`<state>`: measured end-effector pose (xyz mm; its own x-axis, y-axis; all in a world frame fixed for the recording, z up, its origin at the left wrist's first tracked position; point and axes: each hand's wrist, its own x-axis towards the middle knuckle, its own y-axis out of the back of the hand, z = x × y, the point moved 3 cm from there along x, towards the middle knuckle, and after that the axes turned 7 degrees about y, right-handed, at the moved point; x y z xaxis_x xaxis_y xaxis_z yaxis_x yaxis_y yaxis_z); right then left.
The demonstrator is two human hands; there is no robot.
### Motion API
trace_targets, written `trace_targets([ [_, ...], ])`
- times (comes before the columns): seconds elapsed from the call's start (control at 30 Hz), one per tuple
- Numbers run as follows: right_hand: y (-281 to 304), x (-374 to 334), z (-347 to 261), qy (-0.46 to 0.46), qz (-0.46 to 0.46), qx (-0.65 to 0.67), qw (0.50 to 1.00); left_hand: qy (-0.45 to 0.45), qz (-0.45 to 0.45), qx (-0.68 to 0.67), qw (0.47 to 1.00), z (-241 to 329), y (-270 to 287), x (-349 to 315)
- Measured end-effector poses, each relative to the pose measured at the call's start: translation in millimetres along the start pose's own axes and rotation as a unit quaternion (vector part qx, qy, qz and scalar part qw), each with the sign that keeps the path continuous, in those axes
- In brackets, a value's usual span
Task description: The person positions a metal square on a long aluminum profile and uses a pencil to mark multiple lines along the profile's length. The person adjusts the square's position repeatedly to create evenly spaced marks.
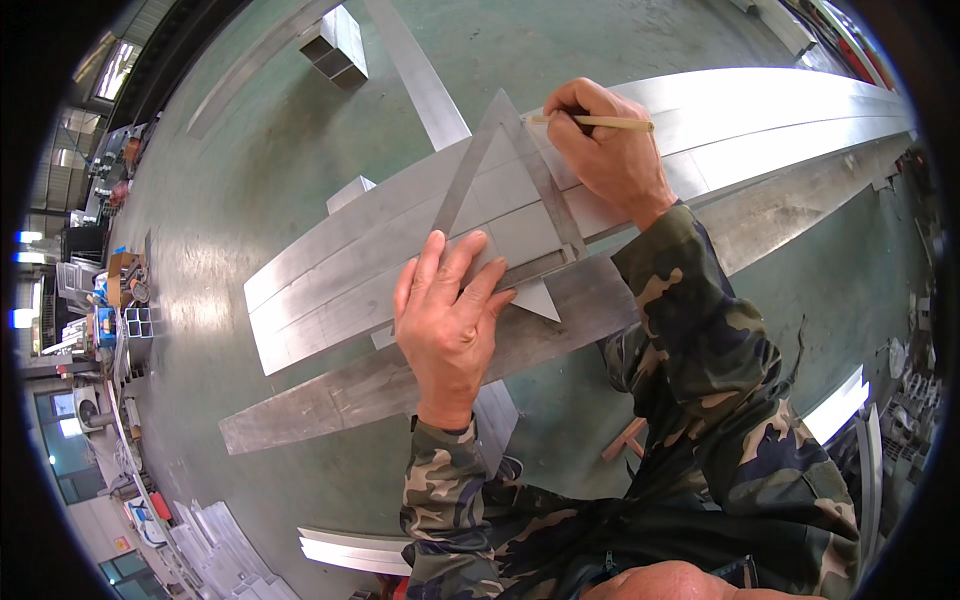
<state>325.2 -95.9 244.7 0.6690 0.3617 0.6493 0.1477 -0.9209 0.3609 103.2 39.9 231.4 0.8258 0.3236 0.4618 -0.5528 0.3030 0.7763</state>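
Note:
My right hand (605, 145) pinches a light wooden pencil (618, 123). Its left end is by the upper part of a triangular metal set square (545, 190); whether the tip touches metal is too small to tell. My left hand (448, 325) lies over the near side of the square with fingers spread, pressing it against the work and hiding one lower corner. Beneath the square run long silver metal profiles (320, 290), side by side, with narrow seams between them. A pale pointed piece (540, 298) sticks out below the square's near edge.
A duller grey metal beam (320, 402) runs along the near side under the work. A flat bar (415, 75) extends away beyond the profiles. Metal box sections (335, 50) stand on the green floor (230, 240). Stacked metal strips (225, 555) lie lower left.

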Motion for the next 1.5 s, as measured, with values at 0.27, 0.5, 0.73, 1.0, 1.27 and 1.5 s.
trace_targets([
  [0.27, -2, 0, 3, -0.001, 0.001, -0.001, 1.0, 0.004, -0.003, -0.002, 1.0, 1, 1, 1],
  [0.5, -2, 0, 4, 0.0, -0.003, 0.002, 1.0, 0.002, -0.001, -0.005, 1.0, 0, 0, 1],
  [0.73, -1, -1, 3, -0.008, -0.001, 0.013, 1.0, 0.003, -0.001, -0.002, 1.0, 0, 0, 0],
  [1.0, 9, 3, 3, -0.031, -0.03, 0.034, 0.999, -0.004, 0.004, -0.004, 1.0, 0, -2, 1],
  [1.27, 19, 5, -11, -0.033, -0.075, 0.003, 0.997, -0.008, 0.001, -0.002, 1.0, -2, 0, 0],
  [1.5, 22, 4, -17, -0.031, -0.096, -0.001, 0.995, -0.01, 0.004, -0.004, 1.0, -4, -3, -1],
])
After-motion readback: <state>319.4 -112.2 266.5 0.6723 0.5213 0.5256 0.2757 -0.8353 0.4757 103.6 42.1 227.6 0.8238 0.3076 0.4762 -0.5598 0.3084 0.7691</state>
